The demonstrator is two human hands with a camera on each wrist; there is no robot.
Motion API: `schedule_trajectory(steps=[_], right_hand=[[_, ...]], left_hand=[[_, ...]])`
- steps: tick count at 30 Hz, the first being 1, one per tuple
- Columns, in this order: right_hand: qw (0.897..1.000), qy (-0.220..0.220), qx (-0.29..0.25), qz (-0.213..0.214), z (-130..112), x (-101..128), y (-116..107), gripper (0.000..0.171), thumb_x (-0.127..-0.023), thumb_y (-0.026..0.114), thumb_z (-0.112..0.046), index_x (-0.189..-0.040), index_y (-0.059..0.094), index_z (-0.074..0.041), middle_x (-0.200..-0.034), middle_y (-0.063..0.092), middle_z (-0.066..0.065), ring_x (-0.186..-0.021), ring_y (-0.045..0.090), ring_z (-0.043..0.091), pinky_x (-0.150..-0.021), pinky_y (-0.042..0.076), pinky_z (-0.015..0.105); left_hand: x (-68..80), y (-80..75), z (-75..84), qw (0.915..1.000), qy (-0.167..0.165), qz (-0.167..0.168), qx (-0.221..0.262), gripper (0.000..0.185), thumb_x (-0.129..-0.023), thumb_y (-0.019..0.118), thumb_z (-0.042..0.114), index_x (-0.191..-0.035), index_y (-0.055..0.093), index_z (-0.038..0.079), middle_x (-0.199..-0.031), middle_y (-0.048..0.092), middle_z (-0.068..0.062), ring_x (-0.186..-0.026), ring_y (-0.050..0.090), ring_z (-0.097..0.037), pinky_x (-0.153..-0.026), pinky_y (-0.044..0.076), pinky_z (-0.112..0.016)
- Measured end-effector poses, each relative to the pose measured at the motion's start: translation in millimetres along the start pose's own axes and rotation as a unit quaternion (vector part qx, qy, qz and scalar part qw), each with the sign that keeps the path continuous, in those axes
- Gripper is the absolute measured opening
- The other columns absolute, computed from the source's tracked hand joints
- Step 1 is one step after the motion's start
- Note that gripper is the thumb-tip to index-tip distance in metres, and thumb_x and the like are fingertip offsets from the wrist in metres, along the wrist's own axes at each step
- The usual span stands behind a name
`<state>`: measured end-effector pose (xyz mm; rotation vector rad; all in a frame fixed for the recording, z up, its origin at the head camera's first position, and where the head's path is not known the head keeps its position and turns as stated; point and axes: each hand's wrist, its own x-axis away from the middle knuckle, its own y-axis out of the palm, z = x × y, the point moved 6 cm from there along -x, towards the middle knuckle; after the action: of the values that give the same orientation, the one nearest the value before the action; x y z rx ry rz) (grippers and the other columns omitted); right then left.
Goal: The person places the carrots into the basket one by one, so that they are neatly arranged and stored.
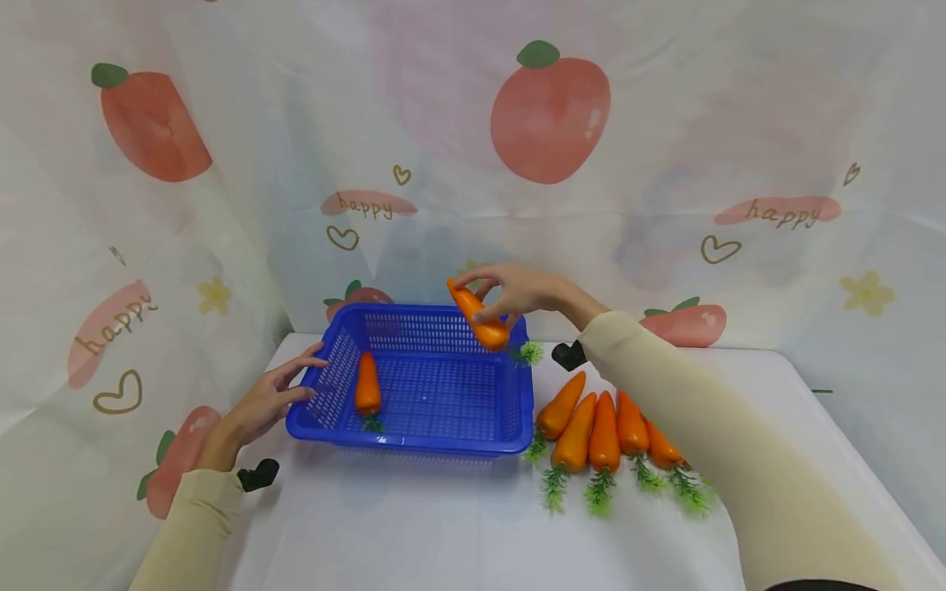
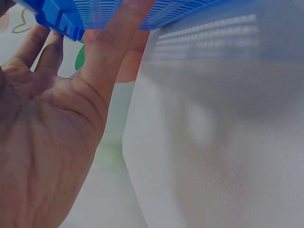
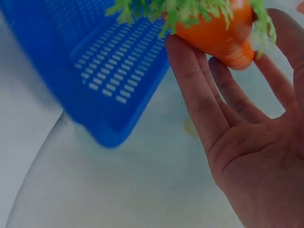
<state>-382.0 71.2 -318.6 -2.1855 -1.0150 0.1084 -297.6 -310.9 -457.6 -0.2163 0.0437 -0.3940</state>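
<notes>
Above the right part of a blue plastic basket (image 1: pixel 414 446), my right hand (image 1: pixel 517 291) holds an orange toy carrot (image 1: pixel 476 316) between thumb and fingers. Its narrow tip points up and left, and its green leafy top (image 3: pixel 190 12) hangs toward the basket's right rim. My left hand (image 1: pixel 259 406) rests at the basket's left rim with fingers spread and fairly straight; in the left wrist view, the thumb (image 2: pixel 111 47) lies against the basket's slotted wall. Another carrot (image 1: pixel 367 386) lies inside the basket on the left, leaves toward the front.
Several carrots (image 1: pixel 604 435) lie in a row on the white table (image 1: pixel 414 533), right of the basket, leaves toward the front; my right sleeve (image 1: pixel 687 419) partly covers the row. A fruit-printed cloth (image 1: pixel 443 107) hangs behind and to the left.
</notes>
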Motion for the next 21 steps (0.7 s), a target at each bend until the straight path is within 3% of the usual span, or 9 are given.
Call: schedule_trajectory(steps=[9, 21], right_hand=[[0.999, -0.003, -0.042, -0.004, 3.2, -44.8, 34.9, 0.065, -0.095, 0.075, -0.02, -0.154, 0.047, -0.022, -0.143, 0.053, 0.019, -0.114, 0.064, 0.033, -0.078, 0.063, 0.043], [0.996, 0.006, -0.093, -0.011, 6.8, -83.9, 82.4, 0.062, -0.095, 0.075, -0.017, -0.152, 0.05, -0.02, -0.143, 0.05, 0.023, -0.117, 0.062, 0.036, -0.078, 0.063, 0.044]], left_hand=[[-0.2, -2.2, -0.8, 1.0, 0.0, 0.002, -0.002, 0.052, -0.102, 0.059, 0.009, -0.151, 0.044, 0.004, -0.174, 0.005, -0.002, -0.153, 0.007, -0.05, -0.095, 0.057, -0.046], [-0.7, -1.3, -0.8, 0.9999, -0.002, -0.001, 0.017, 0.051, -0.101, 0.061, 0.009, -0.15, 0.047, 0.006, -0.174, 0.005, -0.003, -0.154, 0.008, -0.049, -0.094, 0.058, -0.045]])
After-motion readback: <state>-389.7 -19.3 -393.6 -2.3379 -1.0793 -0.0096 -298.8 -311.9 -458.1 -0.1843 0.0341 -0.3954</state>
